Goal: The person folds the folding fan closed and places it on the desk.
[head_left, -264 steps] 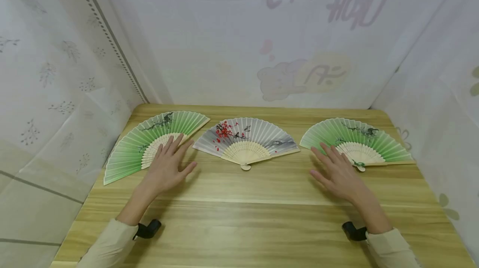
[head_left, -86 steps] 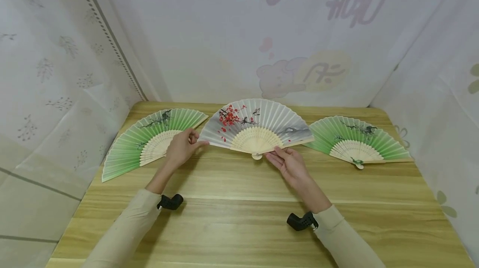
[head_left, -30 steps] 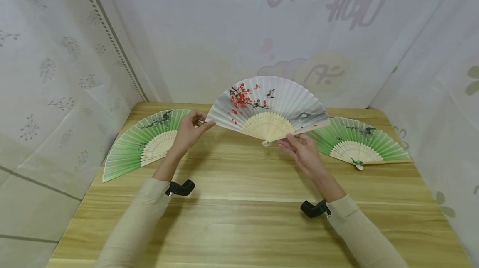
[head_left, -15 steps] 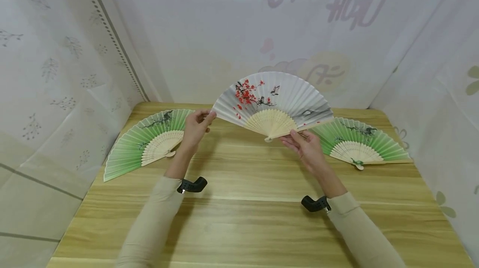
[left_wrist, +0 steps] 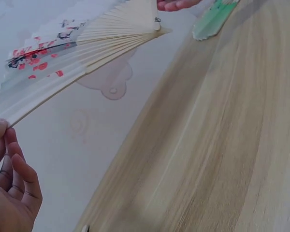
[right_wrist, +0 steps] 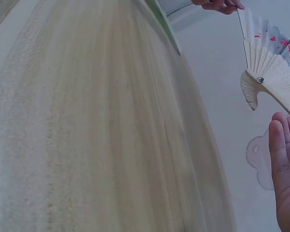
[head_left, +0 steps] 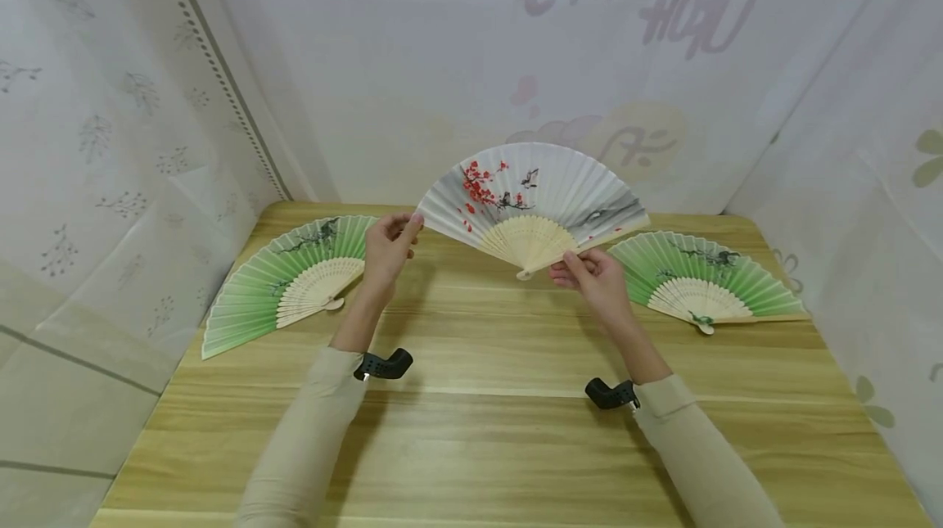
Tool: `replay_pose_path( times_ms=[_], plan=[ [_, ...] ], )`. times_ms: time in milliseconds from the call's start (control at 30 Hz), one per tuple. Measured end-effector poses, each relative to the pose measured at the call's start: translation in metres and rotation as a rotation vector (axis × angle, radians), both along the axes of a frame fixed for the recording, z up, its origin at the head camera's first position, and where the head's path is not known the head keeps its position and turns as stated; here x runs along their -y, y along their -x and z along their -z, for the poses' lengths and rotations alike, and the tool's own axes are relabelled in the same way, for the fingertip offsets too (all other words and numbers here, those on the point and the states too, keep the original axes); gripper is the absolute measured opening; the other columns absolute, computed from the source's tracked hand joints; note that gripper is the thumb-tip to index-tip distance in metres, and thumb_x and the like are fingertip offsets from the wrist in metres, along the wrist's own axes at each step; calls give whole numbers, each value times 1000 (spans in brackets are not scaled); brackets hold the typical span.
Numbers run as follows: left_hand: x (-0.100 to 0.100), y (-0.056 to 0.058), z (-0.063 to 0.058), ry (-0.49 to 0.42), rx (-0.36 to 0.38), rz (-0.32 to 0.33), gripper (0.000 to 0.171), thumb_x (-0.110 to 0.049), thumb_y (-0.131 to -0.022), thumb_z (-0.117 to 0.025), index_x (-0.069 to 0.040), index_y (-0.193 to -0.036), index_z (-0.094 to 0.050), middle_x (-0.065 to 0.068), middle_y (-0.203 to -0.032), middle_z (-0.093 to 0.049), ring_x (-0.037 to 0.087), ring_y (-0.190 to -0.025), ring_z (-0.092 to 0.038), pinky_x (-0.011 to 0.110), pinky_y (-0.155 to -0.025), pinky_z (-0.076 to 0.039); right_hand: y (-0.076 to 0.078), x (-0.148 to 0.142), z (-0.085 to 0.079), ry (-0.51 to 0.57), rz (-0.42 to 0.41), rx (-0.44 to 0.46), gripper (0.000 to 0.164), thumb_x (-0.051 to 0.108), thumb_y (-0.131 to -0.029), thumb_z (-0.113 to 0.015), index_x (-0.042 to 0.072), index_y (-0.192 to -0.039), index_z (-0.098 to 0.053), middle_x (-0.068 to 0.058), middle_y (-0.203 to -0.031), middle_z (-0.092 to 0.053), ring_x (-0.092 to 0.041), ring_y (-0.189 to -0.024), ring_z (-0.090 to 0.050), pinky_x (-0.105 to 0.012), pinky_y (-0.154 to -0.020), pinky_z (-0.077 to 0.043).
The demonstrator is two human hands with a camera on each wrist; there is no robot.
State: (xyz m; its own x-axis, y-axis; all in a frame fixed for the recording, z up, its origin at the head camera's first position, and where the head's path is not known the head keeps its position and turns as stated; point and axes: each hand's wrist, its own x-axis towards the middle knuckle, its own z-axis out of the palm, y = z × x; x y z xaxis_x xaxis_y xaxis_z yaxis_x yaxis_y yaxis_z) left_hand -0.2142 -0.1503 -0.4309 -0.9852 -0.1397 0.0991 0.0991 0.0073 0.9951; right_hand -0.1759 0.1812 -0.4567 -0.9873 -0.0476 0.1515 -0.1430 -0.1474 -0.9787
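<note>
A spread folding fan [head_left: 545, 184], white-grey with red blossoms, birds and pale bamboo ribs, is held up above the table in the head view. My left hand [head_left: 386, 254] pinches its left outer corner between thumb and fingers, which the left wrist view confirms at the fan's leaf edge [left_wrist: 43, 99]. My right hand [head_left: 600, 286] grips the lower right guard rib, thumb in front and fingers behind. In the right wrist view the rivet end [right_wrist: 260, 79] shows just above the right hand [right_wrist: 286, 159]; part of that grip lies outside the view.
A green spread fan [head_left: 246, 303] lies on the left of the wooden table [head_left: 479, 446]. Another green fan [head_left: 773, 291], with a green tassel near its pivot, lies on the right. White printed curtains [head_left: 412, 61] stand behind and at both sides.
Both hands first lay open over the table; since then they have taken hold of the blossom fan and raised it off the wood. In the last half second it has shifted slightly left.
</note>
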Motion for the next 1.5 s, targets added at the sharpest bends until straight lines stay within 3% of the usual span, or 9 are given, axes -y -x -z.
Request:
replay_pose_path(
  times_ms=[300,633,967,1200,1433,1500],
  plan=[
    [-2,2,-5,-10,-24,10,34,-22,-100,-69,7,-118,-65,0,-92,-66,16,-76,-57,21,-58,-47,2,1,-2,-102,-14,-46,28,7,-103,-61,-21,-100,-57,-34,-93,-68,-22,-77,-74,-37,-75,-59],
    [-3,-1,-4,33,-65,5,25,-21,-101,-68,3,-107,-65,31,-106,-64,16,-70,-60,19,-54,-44,2,1,-3,-135,-36,-82,23,4,-103,-60,-18,-98,-58,-32,-91,-68,-21,-76,-73,-39,-73,-60],
    [-3,-2,-4,94,-85,19,24,-19,-101,-68,4,-108,-65,17,-97,-69,12,-68,-61,17,-51,-42,0,0,-2,-173,-77,-132,20,-1,-103,-58,-21,-97,-58,-35,-90,-66,-20,-76,-72,-38,-72,-60],
    [-6,0,-6,98,-94,11,27,-19,-100,-69,6,-109,-66,24,-99,-68,9,-66,-60,17,-50,-42,-1,0,0,-171,-92,-125,20,-1,-103,-57,-20,-99,-57,-35,-90,-65,-21,-77,-72,-37,-73,-60],
    [-18,-18,-42,100,-90,23,23,-7,-101,-64,15,-110,-63,33,-102,-65,10,-66,-59,16,-51,-43,0,2,1,-181,-96,-120,19,0,-103,-58,-18,-97,-57,-33,-90,-66,-21,-77,-71,-39,-73,-60],
    [-19,-18,-44,94,-103,27,22,-6,-101,-64,15,-108,-63,35,-102,-65,11,-65,-59,16,-51,-43,0,2,0,-179,-99,-126,19,0,-102,-59,-18,-95,-57,-33,-89,-66,-22,-76,-71,-40,-73,-60]
  ],
)
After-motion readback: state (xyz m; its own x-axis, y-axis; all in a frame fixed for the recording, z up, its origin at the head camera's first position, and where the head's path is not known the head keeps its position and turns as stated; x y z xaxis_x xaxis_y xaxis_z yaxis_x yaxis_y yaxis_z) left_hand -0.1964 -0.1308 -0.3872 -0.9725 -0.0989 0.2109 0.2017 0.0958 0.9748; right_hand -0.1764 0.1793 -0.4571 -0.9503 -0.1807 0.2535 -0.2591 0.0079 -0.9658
